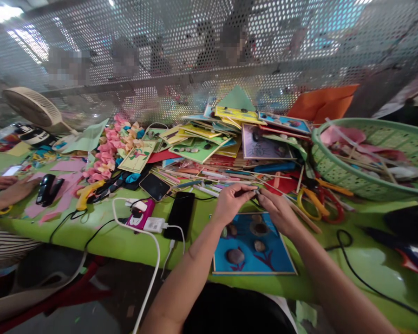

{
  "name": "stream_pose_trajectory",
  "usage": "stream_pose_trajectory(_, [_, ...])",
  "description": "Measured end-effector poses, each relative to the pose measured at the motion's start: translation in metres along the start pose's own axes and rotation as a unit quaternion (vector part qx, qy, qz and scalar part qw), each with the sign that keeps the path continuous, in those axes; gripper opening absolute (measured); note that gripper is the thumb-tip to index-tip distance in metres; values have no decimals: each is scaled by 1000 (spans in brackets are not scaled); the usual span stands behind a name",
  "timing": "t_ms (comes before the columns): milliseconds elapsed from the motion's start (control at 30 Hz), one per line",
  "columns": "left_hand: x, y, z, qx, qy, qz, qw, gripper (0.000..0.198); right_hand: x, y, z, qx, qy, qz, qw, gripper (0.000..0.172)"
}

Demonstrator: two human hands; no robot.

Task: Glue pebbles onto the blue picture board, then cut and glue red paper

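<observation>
My left hand and my right hand meet above a blue craft board with several stones glued on it. Both hands pinch a small dark thin object between their fingertips; I cannot make out what it is. The board lies flat on the green table near its front edge, right under my wrists.
A heap of decorated craft cards fills the table's middle. A green basket of sticks stands right, with scissors beside it. Two phones, a power strip and cables lie left. Another person's hands rest at far left by a stapler.
</observation>
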State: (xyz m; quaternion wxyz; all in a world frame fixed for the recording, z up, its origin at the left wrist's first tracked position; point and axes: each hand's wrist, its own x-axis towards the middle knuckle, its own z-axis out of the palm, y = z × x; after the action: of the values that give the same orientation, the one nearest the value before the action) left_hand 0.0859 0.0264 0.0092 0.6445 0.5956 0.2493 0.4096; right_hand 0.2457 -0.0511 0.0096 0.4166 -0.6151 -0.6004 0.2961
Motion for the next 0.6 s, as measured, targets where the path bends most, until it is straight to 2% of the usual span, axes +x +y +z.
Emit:
stream_pose_trajectory(300, [1,2,0,-2,6,-8,1000,28,-1,0,2,32,7,-3,999,40])
stream_pose_trajectory(600, [0,2,2,3,5,11,1000,28,2,1,2,71,16,9,997,40])
